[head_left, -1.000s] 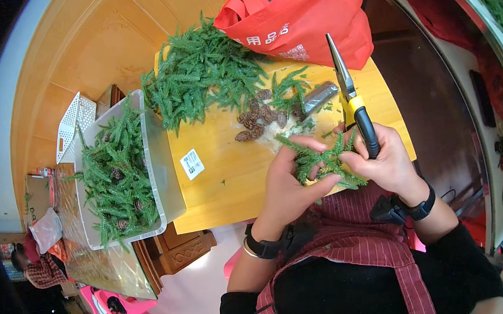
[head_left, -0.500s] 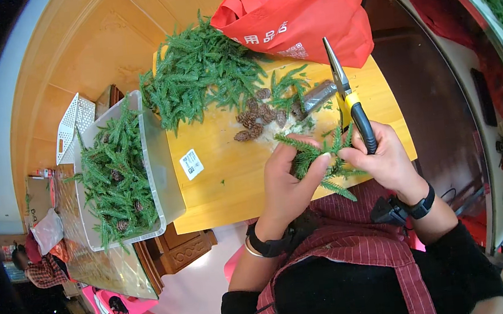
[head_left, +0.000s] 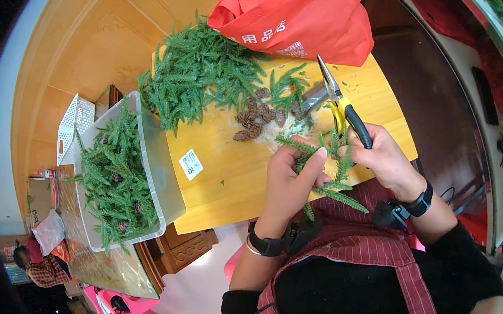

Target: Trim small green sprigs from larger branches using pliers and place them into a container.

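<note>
Between my hands is a green artificial pine sprig (head_left: pixel 340 175), its branches spread over the table's near edge. My left hand (head_left: pixel 291 180) is closed on it, thumb pressed across the stem. My right hand (head_left: pixel 383 158) grips long-nose pliers (head_left: pixel 352 115) with yellow and black handles, their jaws pointing up and away from me. Its fingertips are close to the sprig; whether they also pinch it I cannot tell. Beyond my hands several brown pine cones (head_left: pixel 254 120) lie on the yellow table (head_left: pixel 230 190), near a loose sprig (head_left: pixel 286 89) and a dark wrapped bundle (head_left: pixel 313 98).
A heap of green sprigs (head_left: pixel 199 70) covers the far left of the table. Behind it stands a red bag (head_left: pixel 310 19) with pine cones inside. At the left, a clear plastic bin (head_left: pixel 165 184) holds finished-looking sprigs with cones. A white label (head_left: pixel 191 164) lies on the tabletop.
The pliers have dropped slightly toward me and their tip has shifted left. The sprig in my hands has turned, its lower branches now spread further right and nearer to me.
</note>
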### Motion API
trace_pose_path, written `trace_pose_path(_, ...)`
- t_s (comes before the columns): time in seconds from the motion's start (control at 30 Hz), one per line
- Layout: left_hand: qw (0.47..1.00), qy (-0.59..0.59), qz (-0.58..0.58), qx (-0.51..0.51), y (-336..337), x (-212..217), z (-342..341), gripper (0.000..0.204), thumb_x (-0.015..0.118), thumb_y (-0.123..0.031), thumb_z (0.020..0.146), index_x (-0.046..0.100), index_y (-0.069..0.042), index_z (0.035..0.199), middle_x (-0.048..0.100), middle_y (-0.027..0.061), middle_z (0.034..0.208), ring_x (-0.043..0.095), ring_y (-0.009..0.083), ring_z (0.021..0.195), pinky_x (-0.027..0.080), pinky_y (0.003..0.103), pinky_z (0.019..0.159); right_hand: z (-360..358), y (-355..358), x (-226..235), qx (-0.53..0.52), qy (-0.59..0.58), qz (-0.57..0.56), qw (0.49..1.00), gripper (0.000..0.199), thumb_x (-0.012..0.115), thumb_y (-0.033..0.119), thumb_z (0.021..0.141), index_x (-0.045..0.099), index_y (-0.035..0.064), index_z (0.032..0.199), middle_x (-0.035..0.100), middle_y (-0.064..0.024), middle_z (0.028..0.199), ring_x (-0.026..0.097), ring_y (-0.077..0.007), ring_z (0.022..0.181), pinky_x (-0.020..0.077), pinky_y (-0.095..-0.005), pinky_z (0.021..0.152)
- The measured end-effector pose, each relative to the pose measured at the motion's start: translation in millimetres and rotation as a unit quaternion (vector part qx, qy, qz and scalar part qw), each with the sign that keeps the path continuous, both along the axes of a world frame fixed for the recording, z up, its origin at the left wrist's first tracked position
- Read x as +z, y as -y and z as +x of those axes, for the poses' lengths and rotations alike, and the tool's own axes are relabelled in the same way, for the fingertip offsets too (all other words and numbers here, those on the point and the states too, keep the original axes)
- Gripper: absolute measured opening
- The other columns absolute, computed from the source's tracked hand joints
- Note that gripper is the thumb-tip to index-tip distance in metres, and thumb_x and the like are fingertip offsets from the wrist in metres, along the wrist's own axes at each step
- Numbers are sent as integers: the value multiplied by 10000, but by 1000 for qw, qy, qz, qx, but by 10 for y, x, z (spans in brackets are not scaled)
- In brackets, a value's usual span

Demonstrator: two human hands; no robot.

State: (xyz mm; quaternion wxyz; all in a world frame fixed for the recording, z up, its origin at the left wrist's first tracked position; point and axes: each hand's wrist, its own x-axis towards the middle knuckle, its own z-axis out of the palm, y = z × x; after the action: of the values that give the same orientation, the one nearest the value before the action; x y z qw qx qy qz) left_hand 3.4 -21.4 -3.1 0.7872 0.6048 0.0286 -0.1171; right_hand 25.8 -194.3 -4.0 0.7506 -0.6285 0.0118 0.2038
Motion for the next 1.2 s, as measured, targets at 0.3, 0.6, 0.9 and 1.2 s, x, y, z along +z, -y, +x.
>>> trace_pose_path(0.3,1000,-21,1,7,-42,-37,31,151,554,-115,859,490,9,916,523,21,672,522,87,544,468,228,534,18,17,118,32,11,-21,999,158,593,68,761,455,82,685,432,49,653,418,-44,638,385,-206,644)
trace_pose_path(0.6,990,-64,-79,96,-408,-400,-7,155,475,-94,891,472,-10,1021,539,66,816,539,168,735,477,312,693,140,601,33,86,233,-485,838,305,518,242,849,560,-57,802,538,-187,749,525,-322,768,403,-382,713)
trace_pose_path(0.9,987,-61,17,145,-491,-537,-23,362,520,-97,875,389,20,1191,511,97,1060,522,174,939,419,288,829,185,729,-306,73,322,-614,717,202,558,159,796,527,-41,802,559,-225,828,500,-373,885,405,-427,793)
trace_pose_path(1.2,951,81,202,221,-599,-499,-45,592,558,-99,849,241,36,1330,342,160,1318,361,234,1210,299,333,998,374,618,128,46,394,-561,727,133,618,50,719,570,4,835,579,-188,902,558,-339,857,455,-352,755)
